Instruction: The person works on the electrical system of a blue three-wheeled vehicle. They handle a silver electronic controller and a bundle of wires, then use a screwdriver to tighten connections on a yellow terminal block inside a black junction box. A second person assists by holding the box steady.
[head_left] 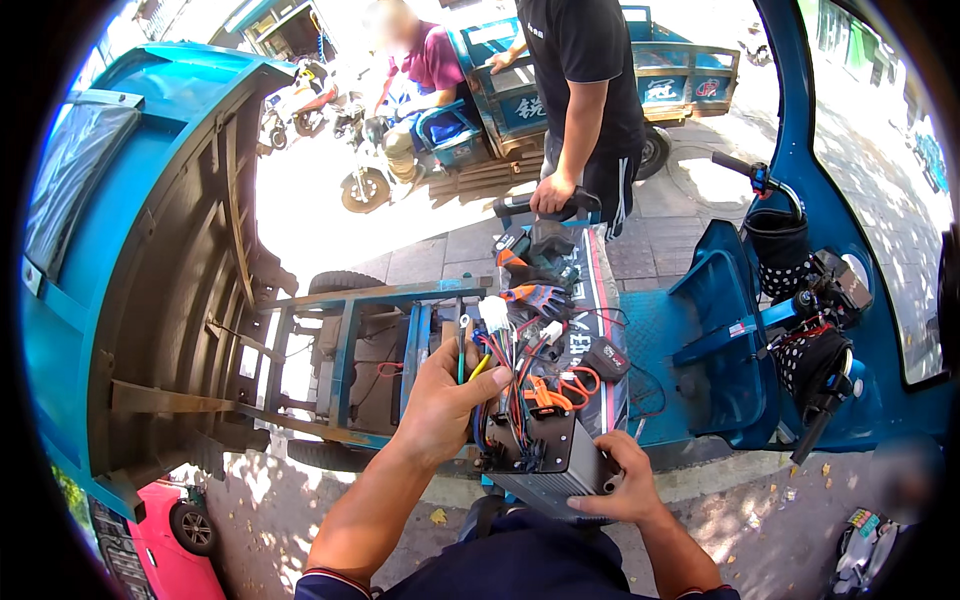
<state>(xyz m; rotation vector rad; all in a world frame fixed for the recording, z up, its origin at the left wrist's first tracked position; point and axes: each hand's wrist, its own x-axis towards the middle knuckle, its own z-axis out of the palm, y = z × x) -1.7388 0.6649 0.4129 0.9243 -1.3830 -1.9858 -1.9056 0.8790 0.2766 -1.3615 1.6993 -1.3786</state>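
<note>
A silver finned metal box with a black end plate (560,485), which looks like a motor controller, is tilted in front of my body. My right hand (628,482) is closed around its right side. Many coloured wires (512,375) come out of its end plate. My left hand (452,395) pinches several of them, with yellow, green and blue leads and a ring terminal (464,320) showing above the fingers. White plug connectors (494,312) hang beside them. Just beyond lie an orange-handled tool (572,388), a small black box (607,357) and a blue-and-orange work glove (540,298).
The blue cargo bed (150,260) of a three-wheeler is tipped up on the left above its open frame (345,350). At right are its seat (725,335) and handlebar (780,185). Across from me stands a person (585,80) gripping a black handle; another person (425,70) sits behind.
</note>
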